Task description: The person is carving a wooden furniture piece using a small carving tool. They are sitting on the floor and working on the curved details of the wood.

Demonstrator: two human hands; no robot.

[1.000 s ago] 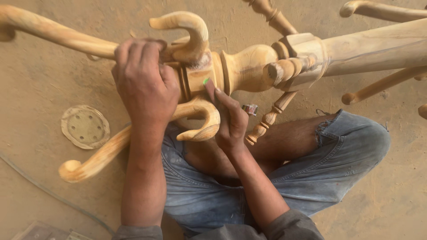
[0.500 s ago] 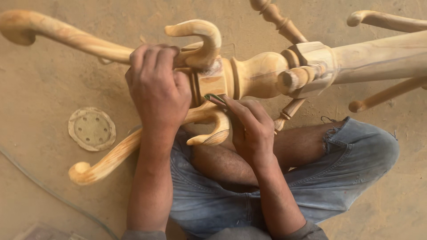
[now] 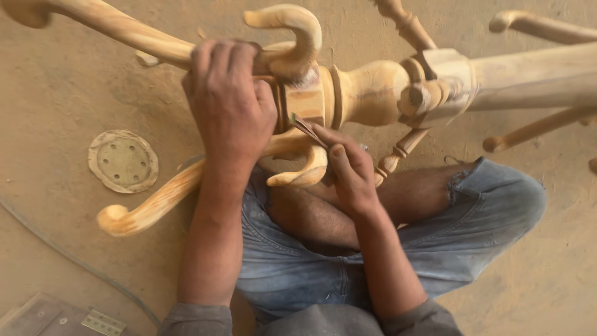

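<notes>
A turned, unfinished wooden stand (image 3: 373,93) with curled hook arms lies on its side across my lap. My left hand (image 3: 227,109) grips the long upper curved arm (image 3: 124,31) where it meets the turned collar. My right hand (image 3: 348,168) pinches a small folded piece of sandpaper (image 3: 305,127) and presses it against the collar, just above the lower curled hook (image 3: 305,174). Another long curled arm (image 3: 149,205) runs down to the left under my left forearm.
A round sanding disc (image 3: 122,160) with holes lies on the dusty floor at left. A thin cable (image 3: 62,255) crosses the floor at lower left. A board with a metal hinge (image 3: 74,318) sits at the bottom left corner. More hook arms (image 3: 535,130) stick out at right.
My right hand has slid with the sandpaper along the collar, from lower down up toward the collar's edge. The view has shifted a little; my left hand keeps its grip.
</notes>
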